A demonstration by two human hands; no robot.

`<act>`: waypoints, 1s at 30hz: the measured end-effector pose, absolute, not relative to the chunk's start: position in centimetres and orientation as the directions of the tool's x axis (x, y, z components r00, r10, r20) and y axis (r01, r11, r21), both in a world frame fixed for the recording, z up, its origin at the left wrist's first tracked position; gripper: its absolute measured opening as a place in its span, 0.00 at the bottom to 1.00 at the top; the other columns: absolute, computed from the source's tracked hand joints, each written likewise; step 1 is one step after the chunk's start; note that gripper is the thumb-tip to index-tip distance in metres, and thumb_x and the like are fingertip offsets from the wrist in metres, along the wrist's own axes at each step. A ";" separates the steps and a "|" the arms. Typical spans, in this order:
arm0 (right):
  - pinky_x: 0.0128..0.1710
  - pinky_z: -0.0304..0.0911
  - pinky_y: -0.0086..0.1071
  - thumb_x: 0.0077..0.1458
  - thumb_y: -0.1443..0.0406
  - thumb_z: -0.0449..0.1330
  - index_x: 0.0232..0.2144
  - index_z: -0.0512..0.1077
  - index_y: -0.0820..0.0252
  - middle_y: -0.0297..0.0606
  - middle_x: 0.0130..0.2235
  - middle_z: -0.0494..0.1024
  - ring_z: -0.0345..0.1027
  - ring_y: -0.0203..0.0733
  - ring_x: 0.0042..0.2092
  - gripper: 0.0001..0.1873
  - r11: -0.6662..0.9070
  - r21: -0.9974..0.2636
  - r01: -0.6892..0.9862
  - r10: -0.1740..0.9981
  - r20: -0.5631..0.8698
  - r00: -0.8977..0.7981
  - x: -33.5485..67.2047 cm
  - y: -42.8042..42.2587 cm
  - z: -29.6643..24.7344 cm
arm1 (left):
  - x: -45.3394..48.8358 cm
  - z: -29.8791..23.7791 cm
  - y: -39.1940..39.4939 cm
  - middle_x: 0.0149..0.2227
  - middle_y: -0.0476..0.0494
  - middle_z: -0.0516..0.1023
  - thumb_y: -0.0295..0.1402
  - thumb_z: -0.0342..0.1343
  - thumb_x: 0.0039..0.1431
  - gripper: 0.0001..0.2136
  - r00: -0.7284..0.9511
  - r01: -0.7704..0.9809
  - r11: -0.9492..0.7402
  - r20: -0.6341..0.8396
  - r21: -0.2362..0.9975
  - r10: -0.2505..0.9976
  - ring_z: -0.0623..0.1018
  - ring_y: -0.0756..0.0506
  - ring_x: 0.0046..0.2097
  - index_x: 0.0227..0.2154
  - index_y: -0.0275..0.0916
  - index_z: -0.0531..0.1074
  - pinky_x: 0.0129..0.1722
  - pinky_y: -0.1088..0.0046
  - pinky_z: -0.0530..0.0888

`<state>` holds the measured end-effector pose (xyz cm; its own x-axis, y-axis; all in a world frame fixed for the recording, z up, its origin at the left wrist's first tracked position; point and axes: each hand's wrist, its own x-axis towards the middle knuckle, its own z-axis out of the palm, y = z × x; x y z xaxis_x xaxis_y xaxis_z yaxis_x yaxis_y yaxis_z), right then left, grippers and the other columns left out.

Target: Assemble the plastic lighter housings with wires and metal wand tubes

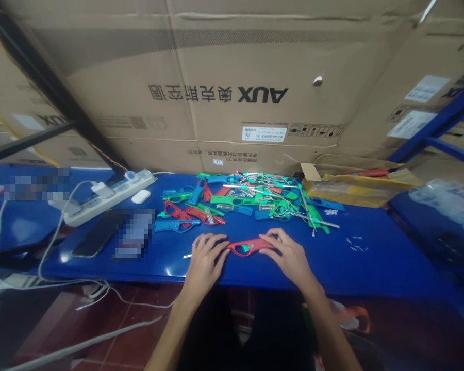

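Observation:
A red plastic lighter-shaped shell [249, 246] with a small teal trigger lies near the front edge of the blue table [371, 257]. My left hand [204, 260] rests palm down with its fingertips pinched on the shell's left end. My right hand [288, 252] curls over its right end and grips it. Just behind lies a heap of red, green and blue plastic shells and metal rods [251, 201].
A white power strip [108, 198] with plugs and cables, a white earbud case [141, 196] and a dark phone [98, 232] lie at the left. A torn yellow-brown carton [355, 188] sits back right. Big AUX cardboard boxes [232, 77] wall the rear. Blue shelf bars [441, 123] stand right.

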<state>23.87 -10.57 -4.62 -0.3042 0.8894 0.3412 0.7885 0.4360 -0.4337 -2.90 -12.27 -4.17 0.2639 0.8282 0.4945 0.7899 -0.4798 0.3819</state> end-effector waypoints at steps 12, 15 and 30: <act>0.34 0.69 0.30 0.67 0.55 0.56 0.55 0.75 0.48 0.39 0.50 0.77 0.75 0.42 0.45 0.18 0.449 -0.339 0.827 0.882 0.320 -0.347 23.2 -10.7 -3.9 | -2.9 -4.3 -11.8 0.46 0.44 0.82 0.34 0.53 0.69 0.09 0.283 0.799 -0.489 0.498 0.351 0.820 0.76 0.40 0.49 0.42 0.45 0.79 0.56 0.51 0.65; 0.35 0.69 0.30 0.68 0.55 0.54 0.54 0.75 0.49 0.39 0.49 0.78 0.75 0.42 0.46 0.17 0.449 -0.342 0.825 0.882 0.315 -0.350 23.1 -10.8 -3.6 | -2.9 -4.1 -11.6 0.44 0.45 0.82 0.34 0.54 0.69 0.08 0.312 0.803 -0.502 0.491 0.320 0.813 0.76 0.41 0.47 0.40 0.45 0.79 0.56 0.51 0.64; 0.34 0.69 0.30 0.68 0.54 0.54 0.57 0.74 0.48 0.40 0.51 0.77 0.75 0.43 0.47 0.19 0.478 -0.272 0.835 0.862 0.325 -0.388 23.3 -10.8 -4.1 | -2.9 -2.5 -11.6 0.44 0.46 0.81 0.31 0.52 0.70 0.09 0.423 0.814 -0.520 0.350 0.258 0.836 0.75 0.43 0.46 0.40 0.42 0.78 0.53 0.58 0.65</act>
